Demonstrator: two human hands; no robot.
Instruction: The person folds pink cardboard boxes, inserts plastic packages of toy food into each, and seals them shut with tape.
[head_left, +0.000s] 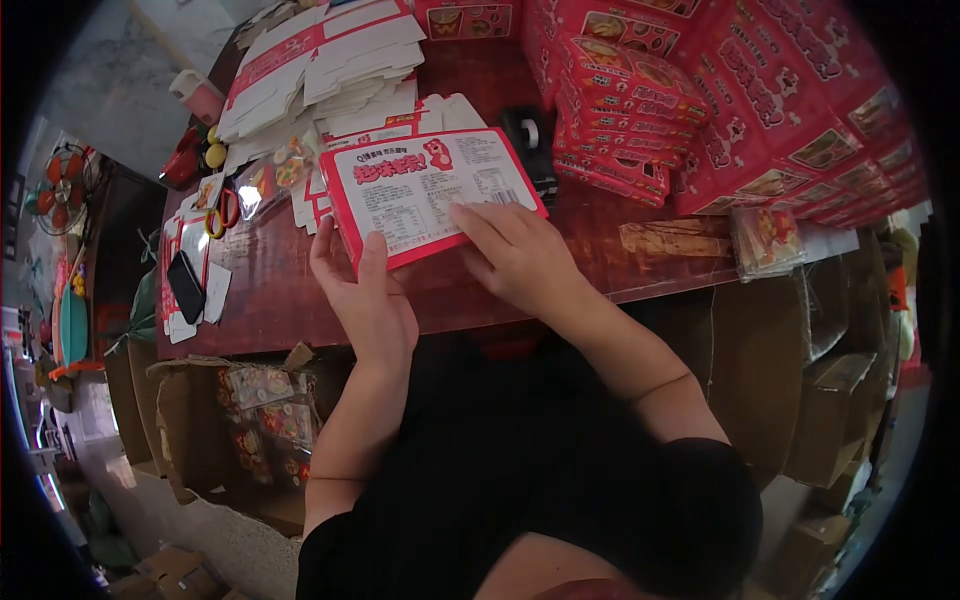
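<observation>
A flat pink-and-white printed cardboard box (420, 185) is tilted above the table, its text panel and barcode facing up. My left hand (365, 290) grips its lower left corner, thumb on the near edge and fingers at the left side. Over the lower right part lies my right hand (515, 250), fingers on the printed face near the barcode and thumb at the near edge. The box hides part of what lies beneath it, including some flat cartons (455, 112).
Unfolded cartons (320, 70) are piled at the back left. Filled pink boxes (625, 120) are stacked at the back right. Scissors (222, 213), a phone (186, 286) and a black tape dispenser (530, 150) lie around. Packets (768, 243) sit near the right edge; an open carton (195, 430) stands below.
</observation>
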